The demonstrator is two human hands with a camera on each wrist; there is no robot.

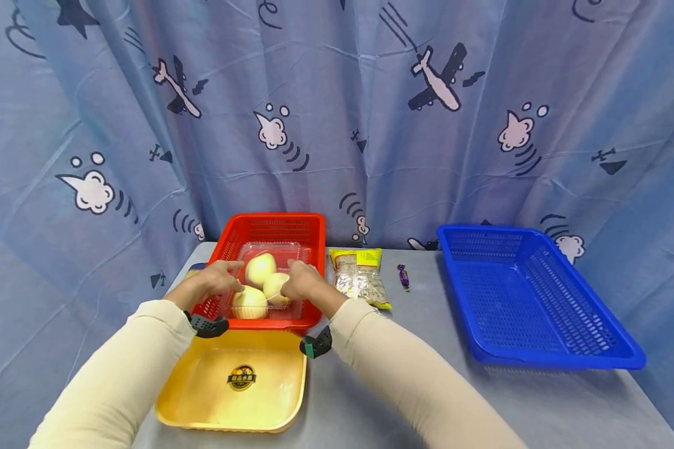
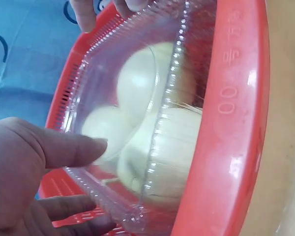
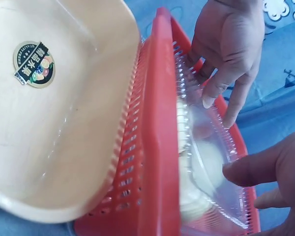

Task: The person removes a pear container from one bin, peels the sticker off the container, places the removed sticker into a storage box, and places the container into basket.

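Note:
A clear plastic clamshell box (image 1: 297, 252) holding three pale round fruits or vegetables (image 1: 261, 269) sits within the red basket (image 1: 281, 323); their exact kind is unclear. From the left, my left hand (image 1: 216, 280) grips the box edge, its thumb (image 2: 88, 149) over the lid and its fingers down the outer side. On the opposite edge my right hand (image 1: 306, 282) holds the box likewise, thumb (image 3: 250, 167) against the lid. The undersides of the fingers are partly hidden. Through the clear lid the contents show in both wrist views.
A yellow tray (image 1: 213, 380) with a round label stands in front of the red basket. To its right lie a yellow-and-clear snack packet (image 1: 362, 277) and a small purple wrapped candy (image 1: 404, 278). A blue basket (image 1: 539, 358) stands farther right. A curtain hangs behind.

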